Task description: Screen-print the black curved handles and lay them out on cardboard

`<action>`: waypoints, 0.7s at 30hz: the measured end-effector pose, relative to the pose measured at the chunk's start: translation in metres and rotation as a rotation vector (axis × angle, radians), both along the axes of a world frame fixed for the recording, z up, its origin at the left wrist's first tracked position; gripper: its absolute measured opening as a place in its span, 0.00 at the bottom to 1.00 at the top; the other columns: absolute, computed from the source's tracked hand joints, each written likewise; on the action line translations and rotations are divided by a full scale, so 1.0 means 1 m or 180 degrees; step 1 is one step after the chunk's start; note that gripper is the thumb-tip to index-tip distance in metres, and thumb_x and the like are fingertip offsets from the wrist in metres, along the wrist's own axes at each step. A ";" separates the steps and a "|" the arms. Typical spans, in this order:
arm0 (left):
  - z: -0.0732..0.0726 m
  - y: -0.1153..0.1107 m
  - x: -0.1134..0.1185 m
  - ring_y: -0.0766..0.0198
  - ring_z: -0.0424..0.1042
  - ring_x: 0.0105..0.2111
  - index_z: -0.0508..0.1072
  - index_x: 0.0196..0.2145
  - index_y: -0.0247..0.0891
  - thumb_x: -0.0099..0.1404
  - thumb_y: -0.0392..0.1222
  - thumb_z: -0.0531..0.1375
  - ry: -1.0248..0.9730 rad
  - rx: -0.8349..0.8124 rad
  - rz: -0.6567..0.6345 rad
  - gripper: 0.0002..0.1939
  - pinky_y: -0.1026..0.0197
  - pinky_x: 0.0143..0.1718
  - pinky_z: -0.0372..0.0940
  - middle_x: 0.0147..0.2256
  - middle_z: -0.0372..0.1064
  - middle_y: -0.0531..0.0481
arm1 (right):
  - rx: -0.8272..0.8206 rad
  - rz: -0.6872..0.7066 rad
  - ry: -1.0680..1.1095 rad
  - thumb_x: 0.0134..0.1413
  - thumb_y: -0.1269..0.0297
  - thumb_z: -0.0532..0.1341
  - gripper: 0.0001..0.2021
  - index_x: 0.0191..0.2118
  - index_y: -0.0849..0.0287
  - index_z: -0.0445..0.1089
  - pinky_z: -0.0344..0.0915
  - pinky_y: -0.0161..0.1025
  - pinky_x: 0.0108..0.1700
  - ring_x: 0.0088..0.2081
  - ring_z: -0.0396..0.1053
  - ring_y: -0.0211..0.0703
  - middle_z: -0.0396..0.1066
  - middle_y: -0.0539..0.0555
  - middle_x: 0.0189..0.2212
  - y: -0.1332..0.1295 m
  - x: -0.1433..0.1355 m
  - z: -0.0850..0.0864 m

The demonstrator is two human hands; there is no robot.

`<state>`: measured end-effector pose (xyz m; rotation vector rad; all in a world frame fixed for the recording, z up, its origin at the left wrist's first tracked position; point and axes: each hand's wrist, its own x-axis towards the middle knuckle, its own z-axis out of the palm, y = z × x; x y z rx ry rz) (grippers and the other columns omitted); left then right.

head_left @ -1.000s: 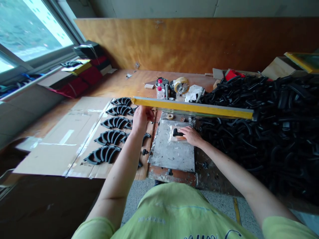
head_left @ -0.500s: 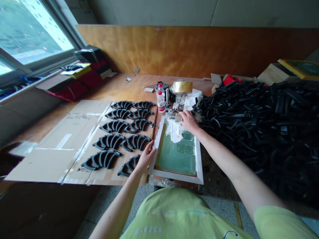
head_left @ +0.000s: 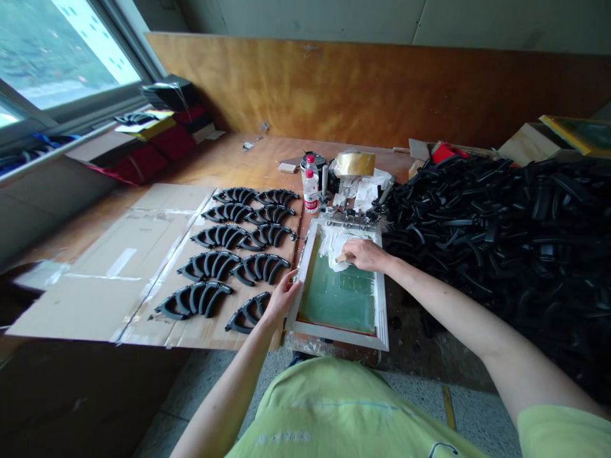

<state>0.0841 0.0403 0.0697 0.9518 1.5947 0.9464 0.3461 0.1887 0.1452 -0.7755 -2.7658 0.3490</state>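
Note:
A framed green screen [head_left: 334, 305] lies on the table in front of me, its top end by metal clamps. White paste [head_left: 334, 245] is smeared over its upper part. My right hand [head_left: 365, 256] is closed on a small tan squeegee [head_left: 344, 257], which touches the paste. At the left edge of the frame rests my left hand [head_left: 285, 292], its fingers on the rim; whether they pinch it is partly hidden. Curved black parts [head_left: 205, 266] lie in rows on cardboard to the left.
A large heap of black parts [head_left: 501, 242] covers the right side. Behind the screen stand bottles [head_left: 310, 194] and a roll of yellow tape [head_left: 354, 164]. Flattened cardboard [head_left: 95, 273] reaches far left. Red boxes [head_left: 138, 162] sit under the window.
My right hand has moved down from the clamps onto the paste with the squeegee. My left hand has stayed at the frame's edge. The view has shifted slightly.

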 end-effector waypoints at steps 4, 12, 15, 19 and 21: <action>0.006 -0.001 0.002 0.63 0.71 0.29 0.64 0.60 0.39 0.58 0.59 0.60 -0.0106 0.0056 0.0023 0.35 0.64 0.29 0.64 0.32 0.73 0.49 | 0.0257 -0.0381 0.0204 0.54 0.78 0.54 0.11 0.35 0.60 0.72 0.61 0.40 0.41 0.42 0.65 0.47 0.70 0.57 0.34 -0.016 -0.001 -0.016; 0.040 -0.001 0.002 0.63 0.71 0.28 0.63 0.60 0.39 0.56 0.59 0.62 -0.0286 -0.0038 0.0005 0.38 0.64 0.28 0.64 0.32 0.74 0.49 | -0.0143 -0.0842 0.0470 0.53 0.66 0.64 0.19 0.52 0.53 0.69 0.64 0.39 0.42 0.39 0.69 0.45 0.72 0.53 0.39 0.019 -0.009 0.004; 0.079 0.001 0.002 0.62 0.71 0.29 0.67 0.57 0.38 0.55 0.60 0.62 -0.0341 0.0065 -0.0048 0.36 0.65 0.28 0.63 0.33 0.74 0.49 | -0.0025 -0.1613 0.0322 0.51 0.62 0.67 0.30 0.60 0.49 0.62 0.64 0.39 0.41 0.38 0.70 0.46 0.73 0.54 0.40 0.056 -0.014 0.025; 0.132 0.018 0.009 0.61 0.71 0.32 0.76 0.43 0.36 0.59 0.63 0.58 -0.0446 0.0663 0.0123 0.28 0.64 0.30 0.65 0.37 0.74 0.47 | 0.0249 -0.2341 0.0499 0.56 0.60 0.62 0.24 0.58 0.52 0.64 0.63 0.40 0.41 0.38 0.70 0.47 0.74 0.55 0.40 0.081 0.030 0.039; 0.151 0.035 0.015 0.62 0.72 0.32 0.74 0.42 0.36 0.61 0.63 0.56 -0.0640 0.1070 0.0238 0.27 0.63 0.31 0.66 0.37 0.74 0.47 | 0.0230 -0.2805 0.0672 0.59 0.64 0.57 0.18 0.54 0.57 0.67 0.63 0.40 0.41 0.37 0.70 0.46 0.74 0.56 0.38 0.079 0.063 0.033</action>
